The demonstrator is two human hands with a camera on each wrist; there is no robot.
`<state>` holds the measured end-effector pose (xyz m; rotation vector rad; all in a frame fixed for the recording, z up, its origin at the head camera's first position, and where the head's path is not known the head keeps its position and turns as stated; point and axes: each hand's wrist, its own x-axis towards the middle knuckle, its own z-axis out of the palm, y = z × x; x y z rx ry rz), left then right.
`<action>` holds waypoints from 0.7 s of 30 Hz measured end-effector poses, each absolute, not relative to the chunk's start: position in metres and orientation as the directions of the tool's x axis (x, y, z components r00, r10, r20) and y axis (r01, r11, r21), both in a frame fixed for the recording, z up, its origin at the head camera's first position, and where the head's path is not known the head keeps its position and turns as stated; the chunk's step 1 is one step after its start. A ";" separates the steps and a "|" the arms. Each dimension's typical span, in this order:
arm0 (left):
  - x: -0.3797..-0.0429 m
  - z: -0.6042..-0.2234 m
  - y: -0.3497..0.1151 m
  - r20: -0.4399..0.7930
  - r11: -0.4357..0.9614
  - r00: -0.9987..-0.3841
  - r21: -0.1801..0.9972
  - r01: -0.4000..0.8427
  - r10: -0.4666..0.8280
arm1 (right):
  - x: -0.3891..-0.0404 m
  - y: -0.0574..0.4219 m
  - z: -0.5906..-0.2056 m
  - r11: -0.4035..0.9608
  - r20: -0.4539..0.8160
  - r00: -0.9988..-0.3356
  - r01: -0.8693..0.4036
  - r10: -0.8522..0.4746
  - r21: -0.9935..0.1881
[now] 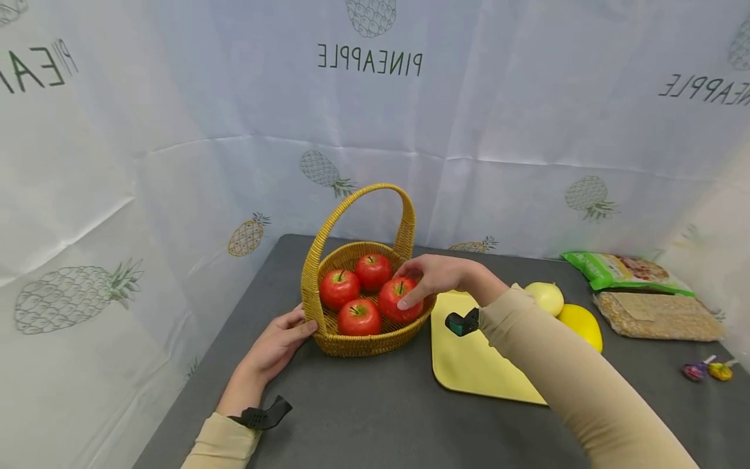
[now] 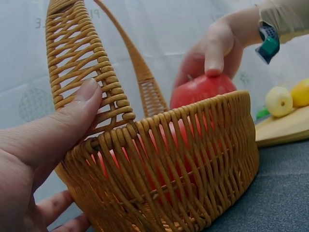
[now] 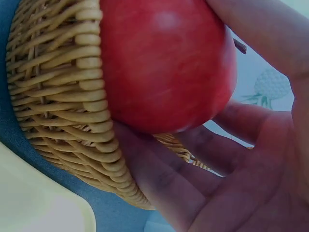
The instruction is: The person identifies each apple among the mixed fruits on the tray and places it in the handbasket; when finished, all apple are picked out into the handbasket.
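Observation:
The wicker basket [image 1: 351,345] with a tall arched handle stands on the dark table and holds several red apples [image 1: 340,290]. At its left end my left hand [image 1: 281,345] grips it. In the left wrist view the thumb [image 2: 87,104] lies along the foot of the handle, with the other fingers low against the wicker. My right hand [image 1: 442,277] reaches over the basket's right side and holds a red apple [image 3: 169,63] between thumb and fingers. That apple is partly below the rim, its lower part hidden by the wicker in the left wrist view.
To the right lies a yellow board [image 1: 486,365], partly under my right forearm. A pale round fruit [image 1: 545,298] and a yellow fruit [image 1: 582,326] are beyond the forearm. Farther right are a green packet [image 1: 629,270], a bag of grains [image 1: 659,316] and two lollipops [image 1: 695,370].

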<state>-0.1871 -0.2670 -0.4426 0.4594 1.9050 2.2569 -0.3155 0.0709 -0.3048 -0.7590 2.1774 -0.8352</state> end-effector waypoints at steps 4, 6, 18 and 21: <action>-0.189 -0.443 -0.266 0.151 -0.178 -0.937 0.979 0.098 0.315 | -0.320 0.068 -0.305 0.646 -0.383 -0.600 -0.311 -0.702 -0.698; -0.190 -0.444 -0.265 0.151 -0.179 -0.938 0.979 0.099 0.312 | -0.322 0.067 -0.304 0.655 -0.386 -0.602 -0.324 -0.699 -0.682; -0.189 -0.444 -0.266 0.147 -0.193 -0.941 0.977 0.090 0.306 | -0.333 0.059 -0.310 0.703 -0.454 -0.587 -0.308 -0.671 -0.641; -0.188 -0.444 -0.267 0.136 -0.189 -0.943 0.979 0.081 0.303 | -0.335 0.054 -0.311 0.713 -0.459 -0.582 -0.335 -0.671 -0.616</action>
